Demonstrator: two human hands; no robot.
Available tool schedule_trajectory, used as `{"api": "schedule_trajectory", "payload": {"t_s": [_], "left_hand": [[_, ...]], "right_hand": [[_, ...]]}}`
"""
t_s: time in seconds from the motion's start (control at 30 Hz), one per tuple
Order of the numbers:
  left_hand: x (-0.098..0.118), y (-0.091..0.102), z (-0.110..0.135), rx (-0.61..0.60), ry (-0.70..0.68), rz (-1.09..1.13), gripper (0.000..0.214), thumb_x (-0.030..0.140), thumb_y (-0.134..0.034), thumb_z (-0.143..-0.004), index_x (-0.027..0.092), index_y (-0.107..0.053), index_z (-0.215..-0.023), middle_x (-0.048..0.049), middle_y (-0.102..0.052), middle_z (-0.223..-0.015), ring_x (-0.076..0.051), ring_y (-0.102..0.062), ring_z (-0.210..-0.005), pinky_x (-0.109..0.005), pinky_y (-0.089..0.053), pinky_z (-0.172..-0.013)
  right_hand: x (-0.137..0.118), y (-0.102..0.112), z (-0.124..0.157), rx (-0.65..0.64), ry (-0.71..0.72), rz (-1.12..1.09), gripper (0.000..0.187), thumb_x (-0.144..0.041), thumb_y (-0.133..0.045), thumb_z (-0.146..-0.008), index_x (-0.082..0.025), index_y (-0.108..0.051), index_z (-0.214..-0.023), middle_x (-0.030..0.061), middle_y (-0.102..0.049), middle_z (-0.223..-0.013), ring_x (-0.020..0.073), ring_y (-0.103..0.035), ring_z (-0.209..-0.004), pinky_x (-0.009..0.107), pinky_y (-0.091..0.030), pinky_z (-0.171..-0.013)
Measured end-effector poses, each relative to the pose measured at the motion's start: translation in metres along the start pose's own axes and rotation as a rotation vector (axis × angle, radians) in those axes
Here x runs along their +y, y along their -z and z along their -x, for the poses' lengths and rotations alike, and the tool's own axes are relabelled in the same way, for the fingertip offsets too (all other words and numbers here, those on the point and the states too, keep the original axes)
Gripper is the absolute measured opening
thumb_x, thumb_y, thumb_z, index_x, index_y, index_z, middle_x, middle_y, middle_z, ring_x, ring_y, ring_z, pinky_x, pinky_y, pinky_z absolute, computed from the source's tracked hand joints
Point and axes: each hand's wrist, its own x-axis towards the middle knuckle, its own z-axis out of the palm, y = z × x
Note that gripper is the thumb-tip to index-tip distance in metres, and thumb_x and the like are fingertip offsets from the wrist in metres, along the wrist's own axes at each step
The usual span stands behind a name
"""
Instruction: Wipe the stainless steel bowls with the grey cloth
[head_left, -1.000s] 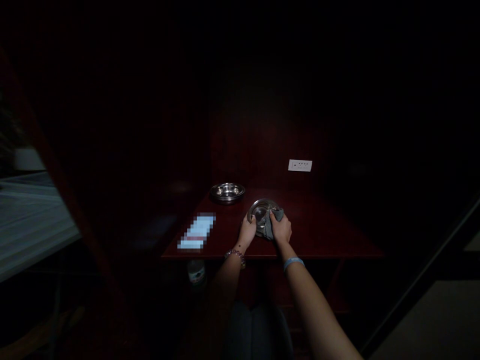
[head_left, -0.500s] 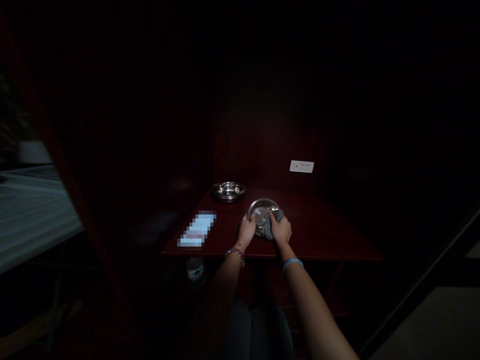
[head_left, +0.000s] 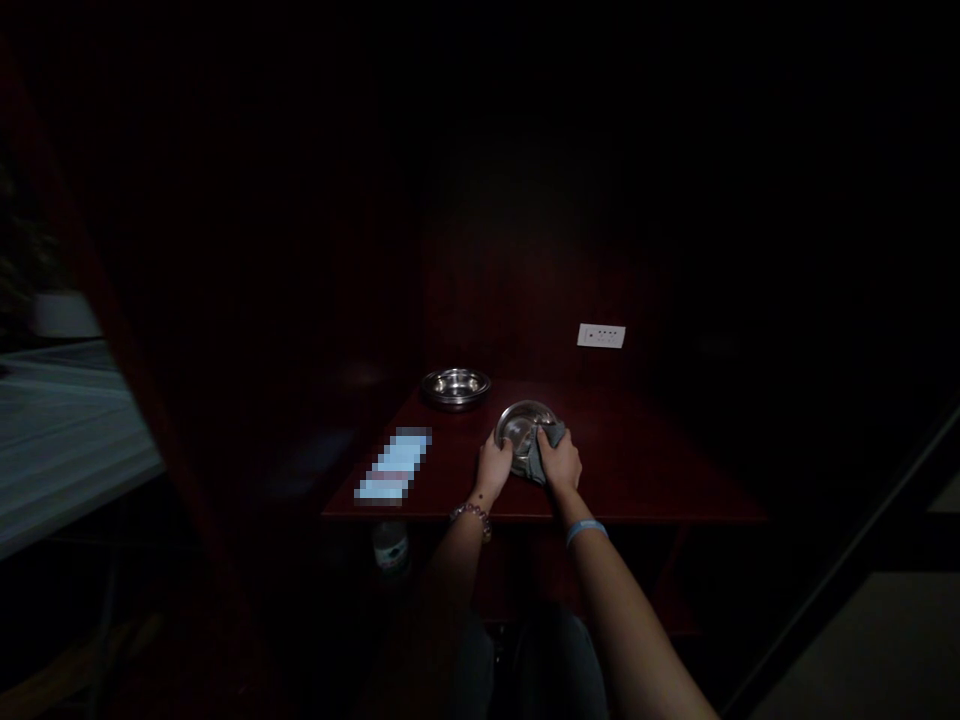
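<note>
No writing can be read: the pixelated pale-blue flat object [head_left: 393, 465] on the dark red wooden table [head_left: 637, 465] is blurred, and the label on the clear plastic bottle [head_left: 391, 548] below that table is too small to read.

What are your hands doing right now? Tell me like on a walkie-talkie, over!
Left hand holding the steel dish by its rim. Right hand pressing a grey cloth against it. Second steel bowl apart, farther along the dark red table.

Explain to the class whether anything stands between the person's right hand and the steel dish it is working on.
Yes: a grey cloth is bunched between the right hand and the steel dish, covering the dish's near right side. The left hand meets the dish's rim with nothing visible between them.
</note>
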Motion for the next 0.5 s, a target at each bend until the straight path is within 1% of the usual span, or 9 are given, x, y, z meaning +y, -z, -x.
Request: {"api": "schedule_trajectory", "payload": {"t_s": [0.1, 0.2, 0.37, 0.5], "left_hand": [[0.0028, 0.0005, 0.001, 0.004, 0.004, -0.017, 0.03, 0.018, -0.05, -0.081, 0.015, -0.061, -0.109, -0.0128, -0.069, -0.109, -0.021, -0.065, -0.098, -0.033, -0.047, -0.092], [0.0062, 0.0011, 0.0021, 0.0, 0.015, -0.003, 0.032, 0.019, -0.052, -0.081, 0.017, -0.061, -0.111, -0.0111, -0.069, -0.108, -0.02, -0.065, -0.099, -0.032, -0.047, -0.093], [0.0078, 0.0021, 0.002, 0.001, 0.016, -0.002, 0.035, 0.018, -0.056, -0.079, 0.017, -0.062, -0.113, -0.0101, -0.07, -0.106, -0.022, -0.064, -0.101, -0.034, -0.045, -0.097], [0.0047, 0.0025, 0.0005, -0.003, 0.004, -0.007, 0.036, 0.018, -0.058, -0.078, 0.018, -0.062, -0.113, -0.0091, -0.07, -0.108, -0.021, -0.064, -0.101, -0.034, -0.045, -0.097]], "right_hand": [[-0.0017, 0.0014, -0.0001, -0.026, -0.003, 0.006, 0.067, -0.066, -0.04, -0.085, -0.015, -0.044, -0.128, 0.0154, -0.066, -0.105, 0.0273, -0.064, -0.1, 0.036, -0.048, -0.084], [-0.0025, 0.002, 0.0005, -0.044, -0.006, 0.009, 0.075, -0.071, -0.042, -0.081, -0.014, -0.04, -0.13, 0.0165, -0.065, -0.105, 0.0284, -0.064, -0.1, 0.037, -0.047, -0.084], [-0.0009, -0.0003, -0.0003, -0.029, 0.011, 0.011, 0.075, -0.07, -0.042, -0.082, -0.013, -0.038, -0.13, 0.0169, -0.065, -0.106, 0.0284, -0.064, -0.1, 0.036, -0.048, -0.082], [-0.0002, -0.0019, -0.0023, -0.047, 0.001, 0.022, 0.073, -0.067, -0.042, -0.084, -0.013, -0.036, -0.133, 0.0166, -0.066, -0.107, 0.0278, -0.065, -0.099, 0.035, -0.048, -0.082]]}}
